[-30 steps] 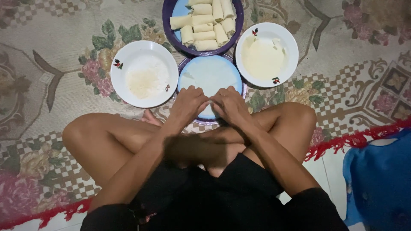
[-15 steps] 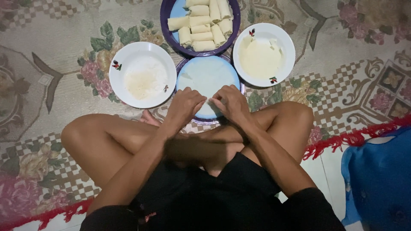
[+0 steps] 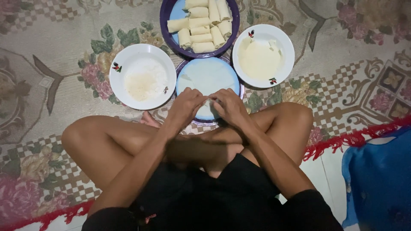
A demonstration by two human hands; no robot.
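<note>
- On the near plate (image 3: pixel 188 75), a thin pale wrapper (image 3: pixel 207 77) is lain flat, with its near edge pinched between both hands.
- By the left hand (image 3: pixel 185 107) and the right hand (image 3: pixel 229 106), fingers closed, that edge is gripped and folded inward; any filling beneath is hidden.
- Beyond it, finished rolls (image 3: pixel 203 25) are stacked on a purple plate (image 3: pixel 165 25); a white bowl of crumbs (image 3: pixel 143 77) and a white bowl of pale batter (image 3: pixel 263 55) are set either side.
- A tear could likely be caused by too hard a pull on so thin a sheet.
- A loose, uneven fold might be opened later.
- The crumb bowl could be nudged by a careless elbow.
</note>
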